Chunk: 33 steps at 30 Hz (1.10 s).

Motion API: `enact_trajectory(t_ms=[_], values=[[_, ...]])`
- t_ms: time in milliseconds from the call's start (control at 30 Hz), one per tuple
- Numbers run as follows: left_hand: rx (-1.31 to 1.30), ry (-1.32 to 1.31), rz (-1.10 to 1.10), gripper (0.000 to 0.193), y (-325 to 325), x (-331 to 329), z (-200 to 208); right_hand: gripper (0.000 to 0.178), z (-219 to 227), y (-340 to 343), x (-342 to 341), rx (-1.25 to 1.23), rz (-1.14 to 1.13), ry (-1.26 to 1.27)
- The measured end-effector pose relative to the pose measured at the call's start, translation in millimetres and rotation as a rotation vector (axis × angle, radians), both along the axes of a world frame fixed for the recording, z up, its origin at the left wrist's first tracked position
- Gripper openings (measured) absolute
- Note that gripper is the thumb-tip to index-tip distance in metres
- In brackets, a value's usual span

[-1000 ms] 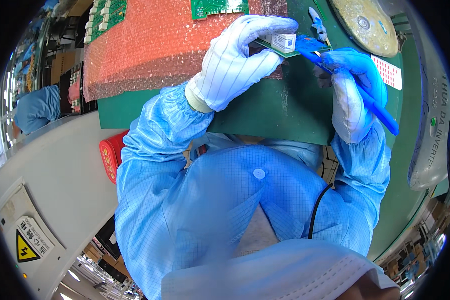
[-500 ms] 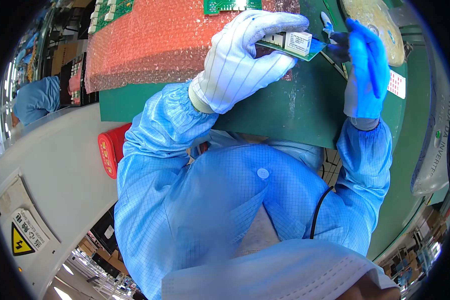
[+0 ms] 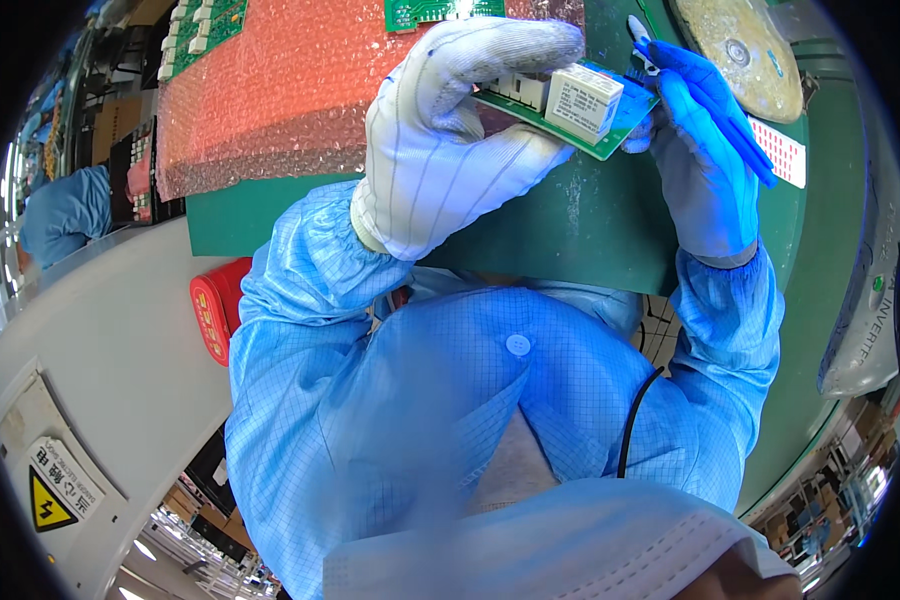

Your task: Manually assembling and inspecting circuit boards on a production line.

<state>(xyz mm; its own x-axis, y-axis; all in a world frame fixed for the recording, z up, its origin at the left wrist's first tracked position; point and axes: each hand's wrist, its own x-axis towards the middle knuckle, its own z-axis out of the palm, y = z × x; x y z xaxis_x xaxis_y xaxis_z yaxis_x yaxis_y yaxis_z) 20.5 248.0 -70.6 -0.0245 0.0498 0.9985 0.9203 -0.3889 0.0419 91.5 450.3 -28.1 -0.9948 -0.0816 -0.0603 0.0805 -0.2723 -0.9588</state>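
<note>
My left hand (image 3: 425, 150), in a white striped glove, grips a green circuit board (image 3: 610, 146) by its left part, thumb below and fingers above. White box-shaped components (image 3: 584, 102) stand on the board, which is tilted. My right hand (image 3: 705, 165), gloved and tinted by blue light, is closed at the board's right end. A slim blue stick-like tool (image 3: 753, 152) runs through its fingers, its rear end pointing down to the right. The tool's working tip is hard to make out beside the board. Whether the right fingertips touch the board I cannot tell.
Pink bubble wrap (image 3: 280, 100) covers the green mat (image 3: 590, 230) at the left, with more circuit boards (image 3: 210, 35) on it. At the back right lie a worn rounded block (image 3: 740, 50) and a sheet of red-marked labels (image 3: 785, 155). A red tin (image 3: 215, 310) stands left of the mat.
My right hand has come left to the board's right end with the blue tool. The board in my left hand has shifted left and slightly down, showing more of its top.
</note>
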Motion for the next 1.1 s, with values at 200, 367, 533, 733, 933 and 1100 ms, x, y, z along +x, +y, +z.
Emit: enact_trajectory(t_ms=[200, 367, 533, 733, 933, 1100], values=[[-0.706, -0.725, 0.497, 0.062, -27, 71, 75, 0.038, -7, 11, -1, -0.066, 0.045, -0.016], [-0.064, -1.486, -0.061, 0.081, -6, 80, 60, 0.037, -9, 15, -1, -0.185, 0.093, -0.002], [-0.046, -1.623, -0.587, 0.087, -20, 68, 55, 0.039, -14, 20, -1, -0.239, -0.030, 0.026], [0.004, -1.662, -0.554, 0.076, -14, 62, 72, 0.038, -7, 14, 3, -0.184, -0.068, 0.105], [-0.063, -1.595, -0.448, 0.079, -12, 65, 65, 0.039, -10, 14, 3, -0.153, -0.064, 0.115], [-0.071, -1.689, -0.325, 0.091, -7, 67, 75, 0.039, -13, 19, 0, -0.217, -0.042, 0.098]])
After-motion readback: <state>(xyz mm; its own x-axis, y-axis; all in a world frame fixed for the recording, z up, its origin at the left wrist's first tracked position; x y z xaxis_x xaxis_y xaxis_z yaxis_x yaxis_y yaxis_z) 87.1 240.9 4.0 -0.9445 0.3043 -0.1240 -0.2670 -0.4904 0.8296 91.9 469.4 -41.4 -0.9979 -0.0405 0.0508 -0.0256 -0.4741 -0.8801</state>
